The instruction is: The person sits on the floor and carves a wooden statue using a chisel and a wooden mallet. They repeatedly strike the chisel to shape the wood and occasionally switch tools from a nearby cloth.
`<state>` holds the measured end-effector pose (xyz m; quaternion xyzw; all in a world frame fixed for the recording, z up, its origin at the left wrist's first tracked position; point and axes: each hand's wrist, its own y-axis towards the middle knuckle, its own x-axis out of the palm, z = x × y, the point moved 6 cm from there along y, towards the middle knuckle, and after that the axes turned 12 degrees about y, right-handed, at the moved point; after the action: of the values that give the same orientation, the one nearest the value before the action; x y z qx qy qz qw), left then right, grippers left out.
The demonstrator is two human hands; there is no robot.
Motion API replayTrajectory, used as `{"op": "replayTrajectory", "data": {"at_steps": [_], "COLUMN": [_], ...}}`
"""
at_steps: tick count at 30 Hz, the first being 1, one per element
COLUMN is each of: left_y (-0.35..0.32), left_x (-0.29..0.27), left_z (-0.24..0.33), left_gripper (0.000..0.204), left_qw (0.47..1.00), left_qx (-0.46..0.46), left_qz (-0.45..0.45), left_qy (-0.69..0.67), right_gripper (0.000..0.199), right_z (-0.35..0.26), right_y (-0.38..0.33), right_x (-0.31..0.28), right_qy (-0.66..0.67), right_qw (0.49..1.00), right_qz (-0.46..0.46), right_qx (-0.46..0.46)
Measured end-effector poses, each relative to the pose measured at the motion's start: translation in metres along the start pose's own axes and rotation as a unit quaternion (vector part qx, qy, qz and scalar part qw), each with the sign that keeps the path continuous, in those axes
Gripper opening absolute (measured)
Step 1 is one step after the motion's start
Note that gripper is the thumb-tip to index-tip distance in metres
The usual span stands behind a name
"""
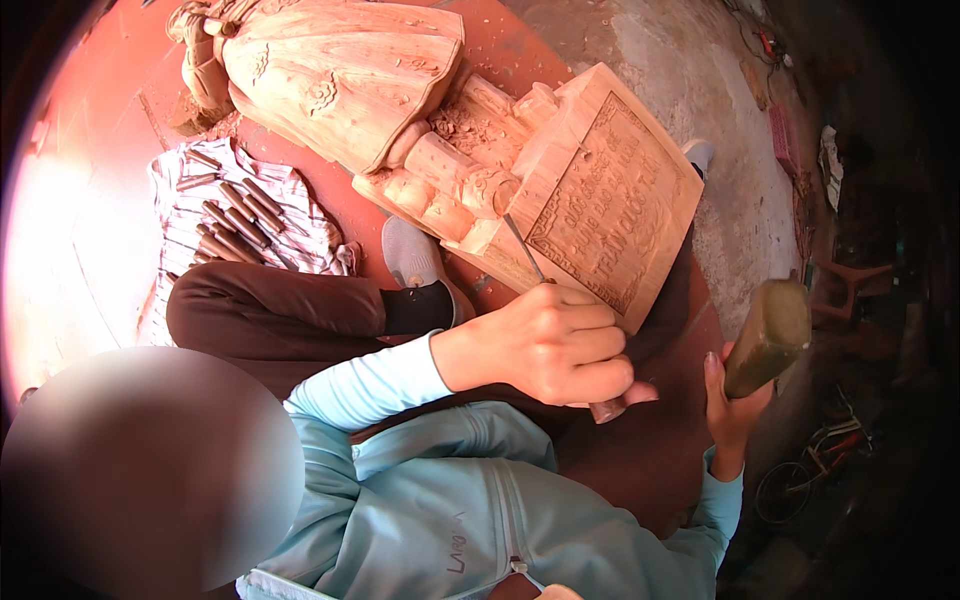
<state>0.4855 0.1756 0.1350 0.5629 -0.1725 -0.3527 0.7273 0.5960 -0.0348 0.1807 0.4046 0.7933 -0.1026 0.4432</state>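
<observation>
A light wood carving [340, 75], a robed figure on a square base, lies on its side ahead of me. The base's panel [615, 195] bears raised lettering and a patterned border. My left hand [560, 345] is closed round a chisel [526, 248], its handle end poking out below the fist. The chisel's blade points up and left, its tip at the rounded, scroll-carved piece [487, 190] beside the base; whether it touches the wood I cannot tell. Off to the right, my right hand [735, 405] grips a thick greenish-brown mallet [768, 335], raised apart from the chisel.
Several chisels [240, 215] lie on a striped cloth [175, 240] at left. My bent leg in brown trousers [270, 300] and a grey shoe [408, 250] rest beside the carving. Wood chips [465, 130] gather in its hollows. A stool [845, 290] and a bicycle [800, 480] stand at right.
</observation>
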Motion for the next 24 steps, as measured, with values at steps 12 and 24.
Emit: {"op": "replayTrajectory", "data": {"at_steps": [12,24], "left_y": [-0.011,-0.026], "left_x": [-0.019,-0.037], "left_z": [-0.026,-0.045], "left_gripper": [0.033,0.031], "left_qw": [0.987,0.977], "left_qx": [-0.09,-0.129], "left_qz": [0.13,0.165], "left_qy": [0.012,-0.042], "right_gripper": [0.017,0.083], "right_z": [-0.043,-0.109], "right_y": [-0.012,0.045], "right_x": [0.0,0.031], "right_qy": [-0.324,-0.199], "right_qw": [0.94,0.95], "right_qz": [-0.109,-0.052], "right_qx": [-0.006,-0.237]}}
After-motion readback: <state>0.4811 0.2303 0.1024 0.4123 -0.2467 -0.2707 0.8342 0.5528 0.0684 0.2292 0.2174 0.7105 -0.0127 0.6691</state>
